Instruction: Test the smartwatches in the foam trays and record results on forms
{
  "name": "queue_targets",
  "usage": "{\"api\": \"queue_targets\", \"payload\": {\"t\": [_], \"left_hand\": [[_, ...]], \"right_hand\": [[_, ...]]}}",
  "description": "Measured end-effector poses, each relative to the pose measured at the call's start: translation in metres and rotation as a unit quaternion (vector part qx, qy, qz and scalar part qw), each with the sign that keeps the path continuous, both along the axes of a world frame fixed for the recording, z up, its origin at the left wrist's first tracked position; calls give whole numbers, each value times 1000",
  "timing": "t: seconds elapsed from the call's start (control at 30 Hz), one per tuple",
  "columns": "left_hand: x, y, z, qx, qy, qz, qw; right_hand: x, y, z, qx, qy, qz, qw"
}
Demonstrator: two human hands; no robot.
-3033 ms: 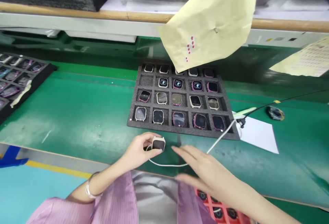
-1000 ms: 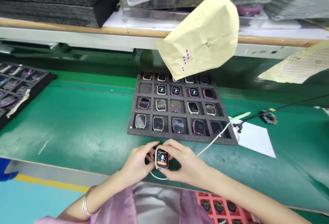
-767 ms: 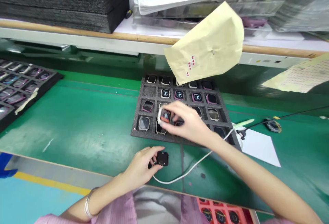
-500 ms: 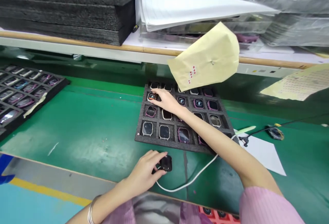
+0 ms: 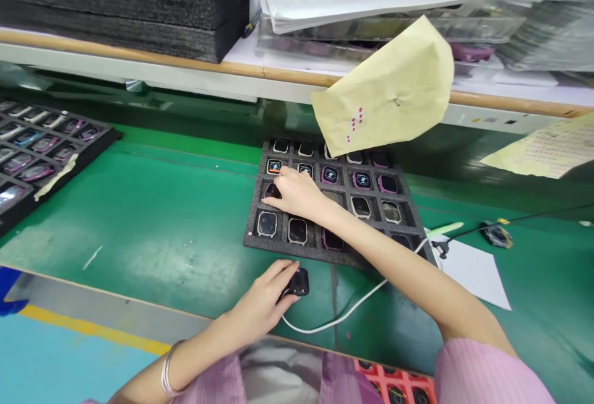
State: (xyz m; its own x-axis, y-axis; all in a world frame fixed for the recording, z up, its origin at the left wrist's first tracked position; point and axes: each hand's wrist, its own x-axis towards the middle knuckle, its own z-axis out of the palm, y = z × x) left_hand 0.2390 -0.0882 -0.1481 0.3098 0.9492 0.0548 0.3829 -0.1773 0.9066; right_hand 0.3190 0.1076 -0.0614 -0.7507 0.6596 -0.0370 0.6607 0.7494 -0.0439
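Observation:
A black foam tray (image 5: 253,240) on the green belt holds rows of small watch bodies. My right hand (image 5: 297,195) reaches over its left side, with fingertips curled onto a pink-rimmed watch (image 5: 270,192) in the leftmost cell of the third row. Just behind it, a white watch with a lit orange screen (image 5: 274,166) sits in its cell. My left hand (image 5: 262,305) rests near the belt's front edge, fingers pinched on a black charger puck (image 5: 299,281). A white cable (image 5: 352,311) runs from the puck to the right.
A second foam tray of watches (image 5: 93,144) lies at far left. A yellow envelope (image 5: 385,94) hangs over the tray's back row. White paper (image 5: 468,271), a pen (image 5: 443,229) and a small device on a black cable (image 5: 496,236) lie to the right. A red tray (image 5: 394,385) is below.
My right hand took the lit watch off the charger puck, carried it into the tray's second-row left cell, then drew back onto the pink watch. My left hand stayed on the puck.

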Motion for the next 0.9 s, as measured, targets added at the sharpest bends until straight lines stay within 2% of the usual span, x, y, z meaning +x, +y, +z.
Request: {"api": "queue_targets", "payload": {"t": [0.17, 0.27, 0.33, 0.43, 0.53, 0.63, 0.77, 0.9], "left_hand": [[0, 0, -4, -22, -35, 4, 999], [0, 0, -3, -23, -43, 5, 999], [0, 0, -2, -23, -46, 3, 999], [0, 0, -1, -26, -52, 0, 998], [1, 0, 0, -30, -48, 6, 998], [1, 1, 1, -47, -59, 25, 997], [1, 2, 2, -83, -89, 11, 992], [1, 3, 5, -98, -99, 4, 990]], "right_hand": [[-8, 6, 4, -24, 4, 19, 1000], [1, 8, 9, -23, 48, 17, 998], [19, -2, 15, -12, 102, 7, 995], [58, -43, 18, -5, 166, 15, 986], [93, -96, 6, -26, 198, 81, 977], [109, -132, -18, 22, 196, 117, 973], [107, -141, -41, 60, 214, 126, 967], [108, -138, -47, 39, 216, 120, 968]]}}
